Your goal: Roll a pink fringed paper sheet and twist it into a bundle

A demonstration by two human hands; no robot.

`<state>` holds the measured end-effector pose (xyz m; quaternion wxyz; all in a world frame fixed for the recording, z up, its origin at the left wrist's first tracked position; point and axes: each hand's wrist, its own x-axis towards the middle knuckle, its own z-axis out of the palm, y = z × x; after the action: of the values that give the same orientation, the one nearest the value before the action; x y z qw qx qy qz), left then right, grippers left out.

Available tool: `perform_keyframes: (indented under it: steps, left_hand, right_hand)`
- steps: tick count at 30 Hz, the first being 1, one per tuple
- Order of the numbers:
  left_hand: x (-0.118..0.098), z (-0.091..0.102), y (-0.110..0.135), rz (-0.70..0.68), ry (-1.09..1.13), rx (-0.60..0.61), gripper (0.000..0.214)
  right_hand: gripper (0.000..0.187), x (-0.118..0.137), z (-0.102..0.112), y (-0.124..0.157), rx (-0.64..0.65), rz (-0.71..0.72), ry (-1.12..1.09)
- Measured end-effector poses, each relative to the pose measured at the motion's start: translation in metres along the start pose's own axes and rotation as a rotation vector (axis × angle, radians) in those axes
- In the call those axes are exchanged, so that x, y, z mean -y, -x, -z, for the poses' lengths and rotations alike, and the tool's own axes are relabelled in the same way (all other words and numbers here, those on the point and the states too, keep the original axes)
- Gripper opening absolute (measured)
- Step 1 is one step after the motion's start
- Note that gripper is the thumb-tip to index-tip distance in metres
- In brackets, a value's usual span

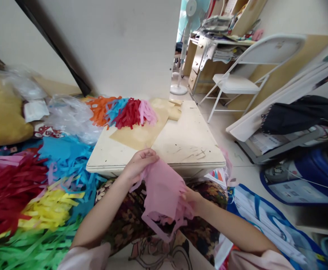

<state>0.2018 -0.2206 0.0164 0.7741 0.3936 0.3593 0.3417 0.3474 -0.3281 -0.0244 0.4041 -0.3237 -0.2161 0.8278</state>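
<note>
A pink sheet of tissue paper (165,187) with fringed ends hangs above my lap, between both hands. My left hand (141,163) is closed on its upper left edge, thumb and fingers pinched together. On the right side, my right hand (190,200) grips the sheet by the fringe; some of its fingers are hidden behind the paper. Just beyond, on the small table, lies a row of fringed tassels: orange (98,110), blue (117,110), dark red (128,112) and pink (147,111).
A cream table (189,138) stands before me with brown paper (140,137) on it. Fringed paper in red (14,187), blue (65,153), yellow (50,210) and green (31,247) is heaped at left. A white folding chair (237,82) stands back right.
</note>
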Motion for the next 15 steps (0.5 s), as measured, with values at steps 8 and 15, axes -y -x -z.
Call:
perform_keyframes:
  steps: [8,15]
  left_hand:
    - [0.006,0.009,-0.007,0.059,0.139,-0.030,0.020]
    - [0.034,0.003,0.013,0.147,0.475,0.119,0.055]
  right_hand:
    - [0.038,0.007,0.001,-0.001,0.331,-0.146,0.312]
    - [0.024,0.030,0.020,0.002,-0.017,0.094,0.472]
